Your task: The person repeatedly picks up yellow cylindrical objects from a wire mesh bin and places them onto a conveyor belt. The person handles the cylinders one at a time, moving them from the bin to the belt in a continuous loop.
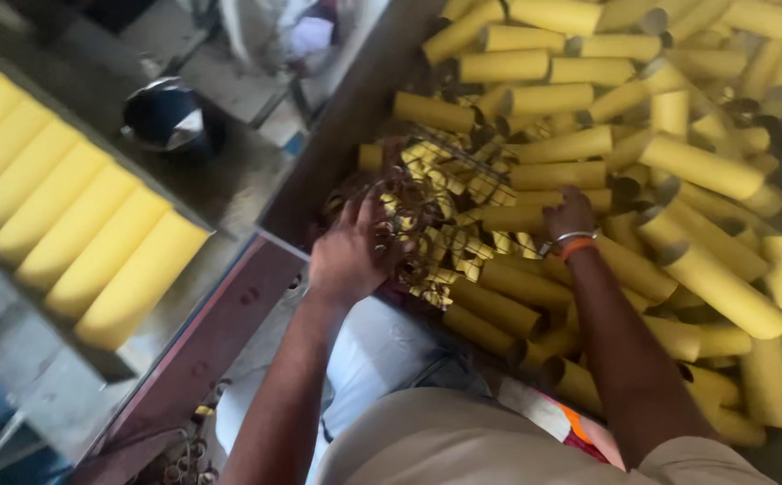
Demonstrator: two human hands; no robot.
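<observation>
Gripping a wire-mesh metal basket (pixel 445 193) amid yellow cardboard tubes (pixel 705 166), the left hand (pixel 351 251) clasps its rim; the right hand (pixel 569 214) looks closed, though blurred. Probably light, stiff; hold both rims.

- The person wears a beige short-sleeved shirt (pixel 445 445), seen near the bottom edge; both forearms are bare.
- The right hand (pixel 569 214) has a thin silver bangle (pixel 573 236) at the wrist, with an orange band (pixel 578 249) just below it.
- The left hand (pixel 348 256) and its wrist carry nothing.
</observation>
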